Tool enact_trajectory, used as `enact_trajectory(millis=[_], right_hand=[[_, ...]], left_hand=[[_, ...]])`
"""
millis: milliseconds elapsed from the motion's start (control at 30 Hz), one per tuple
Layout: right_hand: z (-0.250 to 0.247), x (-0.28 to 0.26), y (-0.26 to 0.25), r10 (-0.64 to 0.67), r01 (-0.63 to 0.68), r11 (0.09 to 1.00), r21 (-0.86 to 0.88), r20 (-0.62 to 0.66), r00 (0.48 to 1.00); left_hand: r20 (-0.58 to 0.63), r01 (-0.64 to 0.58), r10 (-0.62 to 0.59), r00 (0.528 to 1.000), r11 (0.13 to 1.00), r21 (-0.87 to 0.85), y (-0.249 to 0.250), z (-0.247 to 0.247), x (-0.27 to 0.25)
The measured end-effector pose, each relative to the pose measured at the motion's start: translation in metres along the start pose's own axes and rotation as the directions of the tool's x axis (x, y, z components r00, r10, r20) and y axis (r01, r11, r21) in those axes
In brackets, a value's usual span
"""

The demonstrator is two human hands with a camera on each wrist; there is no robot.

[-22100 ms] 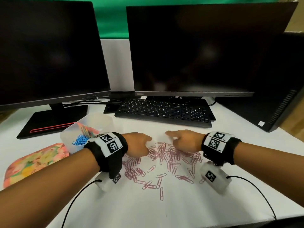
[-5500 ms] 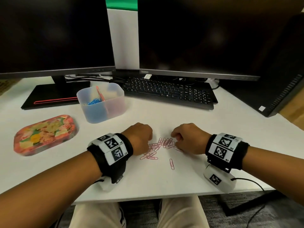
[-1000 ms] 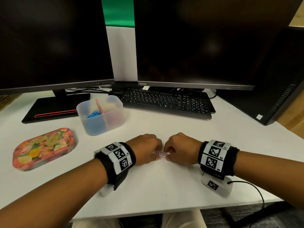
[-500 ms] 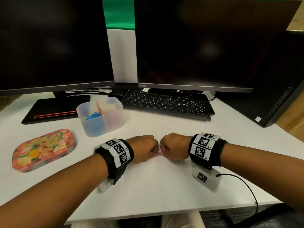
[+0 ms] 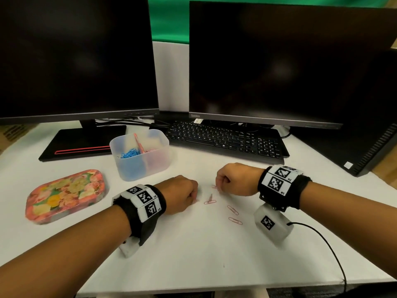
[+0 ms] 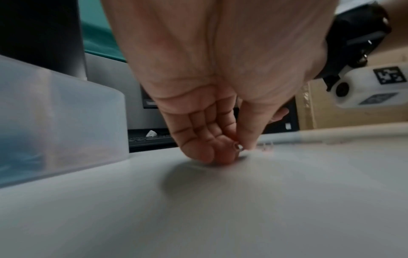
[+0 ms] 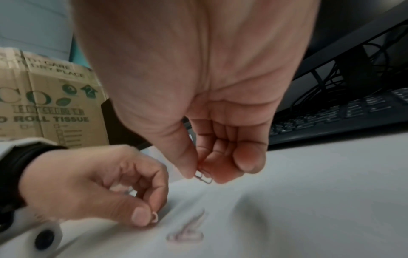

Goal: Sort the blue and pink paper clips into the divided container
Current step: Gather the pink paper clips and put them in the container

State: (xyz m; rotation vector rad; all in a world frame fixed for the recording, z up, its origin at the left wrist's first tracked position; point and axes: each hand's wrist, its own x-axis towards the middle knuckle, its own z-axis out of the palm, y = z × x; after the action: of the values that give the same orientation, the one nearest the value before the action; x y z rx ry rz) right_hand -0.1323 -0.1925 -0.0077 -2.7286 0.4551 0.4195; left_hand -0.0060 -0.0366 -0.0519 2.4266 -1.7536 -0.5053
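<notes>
A divided container (image 5: pixel 139 155) sits on the desk (image 5: pixel 193 254), behind the left hand (image 5: pixel 179 194). A keyboard (image 5: pixel 225 143) lies to its right. Loose paper clips (image 5: pixel 233 214) lie between both hands.

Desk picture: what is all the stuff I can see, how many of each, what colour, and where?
Loose paper clips: at least three, pink, on the table between the hands.
Divided container: one, clear plastic, left of centre; blue clips in its left part, pink clips in its right.
Tray: one, flowery pink and yellow, far left.
Monitors: two, black, at the back.
Keyboard: one, black, under the right monitor.
Table: one, white.
Cardboard box: one, brown, background.
Left hand: pinches a pink clip.
Right hand: pinches a clip.
</notes>
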Motion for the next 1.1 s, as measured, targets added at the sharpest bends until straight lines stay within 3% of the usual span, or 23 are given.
enact_trajectory(millis=[100, 167, 333, 400, 533, 700, 767, 833, 967, 1100], right_hand=[[-0.019, 0.011, -0.012, -0.034, 0.037, 0.998, 0.041, -0.079, 0.996], [-0.031, 0.026, -0.025, -0.052, 0.062, 0.995, 0.076, -0.127, 0.991], [-0.058, 0.089, -0.067, -0.033, 0.078, 0.985, 0.155, -0.276, 0.961], [-0.065, 0.115, -0.083, -0.014, 0.060, 0.988, 0.143, -0.300, 0.954], [-0.067, 0.147, -0.111, 0.006, 0.021, 0.997, 0.078, -0.327, 0.945], [-0.061, 0.141, -0.110, -0.024, 0.082, 0.983, 0.162, -0.332, 0.943], [-0.060, 0.120, -0.096, -0.050, 0.125, 0.975, 0.184, -0.365, 0.930], [-0.054, 0.094, -0.076, -0.090, 0.135, 0.983, 0.123, -0.314, 0.945], [-0.022, 0.038, -0.030, -0.047, 0.033, 0.992, -0.124, -0.116, 0.992], [0.005, -0.009, 0.009, 0.145, -0.146, 0.984, -0.100, -0.015, 0.989]], left_hand=[[-0.104, 0.062, -0.070, 0.992, 0.995, -0.073, -0.010, -0.019, -0.007], [-0.227, 0.130, -0.155, 0.962, 0.984, -0.123, -0.019, -0.041, -0.011], [-0.425, 0.329, -0.416, 0.804, 0.907, -0.264, -0.066, -0.098, 0.002], [-0.438, 0.350, -0.452, 0.777, 0.889, -0.296, -0.078, -0.110, 0.008], [-0.387, 0.409, -0.510, 0.768, 0.856, -0.316, -0.088, -0.112, 0.019], [-0.433, 0.399, -0.519, 0.737, 0.851, -0.341, -0.087, -0.110, 0.012], [-0.478, 0.337, -0.452, 0.753, 0.889, -0.310, -0.074, -0.107, 0.004], [-0.449, 0.257, -0.345, 0.824, 0.935, -0.245, -0.053, -0.094, -0.003], [-0.225, 0.107, -0.125, 0.966, 0.990, -0.091, -0.010, -0.056, -0.001], [-0.008, -0.024, 0.025, 1.000, 0.999, 0.027, 0.014, -0.026, 0.015]])
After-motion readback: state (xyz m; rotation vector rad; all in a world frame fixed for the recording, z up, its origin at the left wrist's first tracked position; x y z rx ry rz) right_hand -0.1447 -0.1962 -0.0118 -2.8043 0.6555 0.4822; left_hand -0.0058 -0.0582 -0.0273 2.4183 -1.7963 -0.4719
